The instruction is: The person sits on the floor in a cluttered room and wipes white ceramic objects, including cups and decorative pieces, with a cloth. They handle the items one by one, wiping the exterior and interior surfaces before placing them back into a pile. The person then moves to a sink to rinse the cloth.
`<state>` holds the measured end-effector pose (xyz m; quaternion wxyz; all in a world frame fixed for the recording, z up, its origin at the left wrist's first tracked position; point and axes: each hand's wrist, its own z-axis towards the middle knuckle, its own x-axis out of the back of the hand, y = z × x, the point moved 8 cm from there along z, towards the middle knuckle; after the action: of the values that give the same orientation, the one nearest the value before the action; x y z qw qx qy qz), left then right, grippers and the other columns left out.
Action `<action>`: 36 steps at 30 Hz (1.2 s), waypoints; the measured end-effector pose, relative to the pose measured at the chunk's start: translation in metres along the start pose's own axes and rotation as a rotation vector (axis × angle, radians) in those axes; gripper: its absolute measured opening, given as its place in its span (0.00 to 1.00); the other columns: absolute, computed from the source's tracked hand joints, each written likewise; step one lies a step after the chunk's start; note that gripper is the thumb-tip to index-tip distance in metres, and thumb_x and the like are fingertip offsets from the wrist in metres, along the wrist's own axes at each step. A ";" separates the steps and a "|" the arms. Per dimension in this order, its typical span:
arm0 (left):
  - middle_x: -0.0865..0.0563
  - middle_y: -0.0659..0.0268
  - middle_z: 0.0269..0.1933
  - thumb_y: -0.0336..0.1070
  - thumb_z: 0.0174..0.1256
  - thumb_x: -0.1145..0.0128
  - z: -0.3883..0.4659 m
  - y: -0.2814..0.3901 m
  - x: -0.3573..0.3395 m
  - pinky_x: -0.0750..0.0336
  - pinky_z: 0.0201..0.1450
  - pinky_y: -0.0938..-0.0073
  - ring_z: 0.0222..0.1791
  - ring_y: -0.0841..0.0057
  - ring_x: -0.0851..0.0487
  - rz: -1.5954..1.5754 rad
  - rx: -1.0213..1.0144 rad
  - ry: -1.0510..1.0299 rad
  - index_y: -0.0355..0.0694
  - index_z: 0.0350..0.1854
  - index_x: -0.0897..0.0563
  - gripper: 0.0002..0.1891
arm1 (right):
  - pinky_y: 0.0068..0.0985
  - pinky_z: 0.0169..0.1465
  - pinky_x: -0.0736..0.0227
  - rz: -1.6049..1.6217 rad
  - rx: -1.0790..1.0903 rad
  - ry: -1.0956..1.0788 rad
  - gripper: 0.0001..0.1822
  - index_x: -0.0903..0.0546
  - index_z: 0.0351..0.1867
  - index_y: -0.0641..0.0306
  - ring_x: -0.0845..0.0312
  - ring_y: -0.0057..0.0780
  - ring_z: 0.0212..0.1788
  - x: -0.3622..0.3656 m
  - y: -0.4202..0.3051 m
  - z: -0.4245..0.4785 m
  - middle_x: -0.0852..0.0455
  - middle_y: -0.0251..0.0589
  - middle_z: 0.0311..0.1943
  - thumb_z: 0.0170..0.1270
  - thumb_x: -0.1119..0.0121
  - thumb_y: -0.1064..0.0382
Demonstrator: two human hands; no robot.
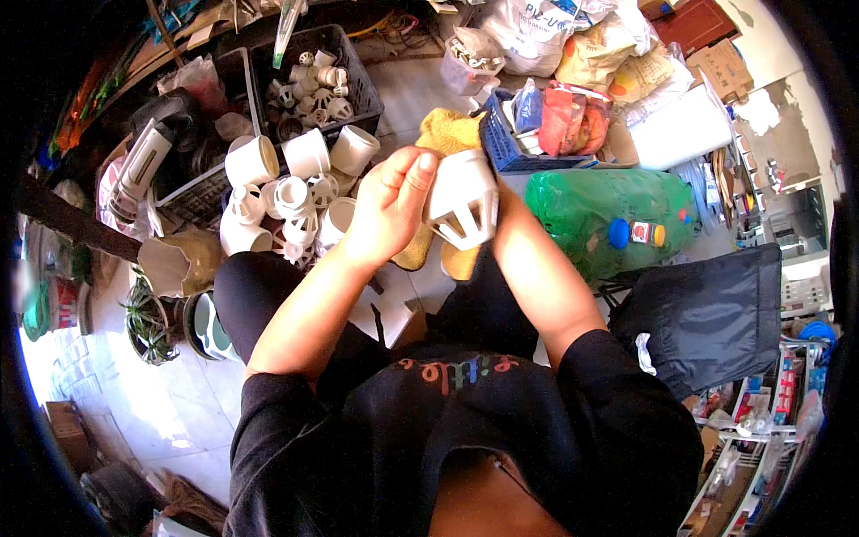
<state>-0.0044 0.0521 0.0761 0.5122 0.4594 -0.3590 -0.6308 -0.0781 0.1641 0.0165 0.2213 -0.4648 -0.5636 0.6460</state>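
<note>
A white plastic vent-cap fitting, with a slotted cage at its lower end, is held up tilted in front of me. My left hand has its fingers curled and its thumb pressed at the fitting's upper left edge. A yellow cloth shows above, behind and below the fitting. My right forearm reaches up behind the fitting; the hand itself is hidden by the fitting and the cloth, so its grip cannot be made out. Close to my left hand lies a pile of similar white fittings, with wide white caps among them.
Black crates at the upper left hold more small fittings. A blue crate with bags stands beyond my right arm, near a large green bag. A black folding chair is at the right. Potted plants stand at the left.
</note>
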 end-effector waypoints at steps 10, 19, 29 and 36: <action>0.25 0.76 0.24 0.41 0.73 0.55 0.013 -0.009 0.038 0.37 0.27 0.86 0.23 0.89 0.32 -0.367 0.197 0.333 0.38 0.35 0.22 0.14 | 0.26 0.52 0.28 -0.824 0.353 0.126 0.16 0.29 0.53 0.64 0.25 0.27 0.48 -0.045 -0.033 -0.015 0.22 0.39 0.47 0.65 0.49 0.62; 0.22 0.71 0.27 0.37 0.69 0.50 0.012 0.007 0.027 0.29 0.36 0.80 0.29 0.84 0.27 0.161 -0.109 0.210 0.37 0.34 0.23 0.09 | 0.24 0.59 0.37 -0.324 0.159 0.126 0.31 0.33 0.59 0.65 0.31 0.26 0.54 -0.051 -0.039 -0.025 0.26 0.39 0.51 0.54 0.35 0.61; 0.17 0.70 0.36 0.26 0.64 0.50 0.011 -0.029 0.021 0.27 0.42 0.82 0.38 0.84 0.22 -0.162 0.199 0.118 0.36 0.42 0.20 0.08 | 0.25 0.45 0.23 0.203 -0.007 0.049 0.24 0.22 0.45 0.71 0.18 0.31 0.40 -0.028 -0.012 -0.005 0.17 0.47 0.42 0.68 0.53 0.47; 0.17 0.68 0.33 0.40 0.72 0.55 0.010 -0.042 0.009 0.23 0.32 0.78 0.30 0.81 0.20 -0.692 0.369 0.184 0.38 0.41 0.22 0.11 | 0.30 0.44 0.23 0.309 0.063 -0.055 0.20 0.25 0.50 0.61 0.21 0.36 0.41 -0.021 0.036 -0.005 0.19 0.44 0.42 0.69 0.55 0.48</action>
<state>-0.0281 0.0527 0.0384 0.2084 0.6920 -0.2427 -0.6472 -0.0551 0.1404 -0.0093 0.1181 -0.5209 -0.4706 0.7023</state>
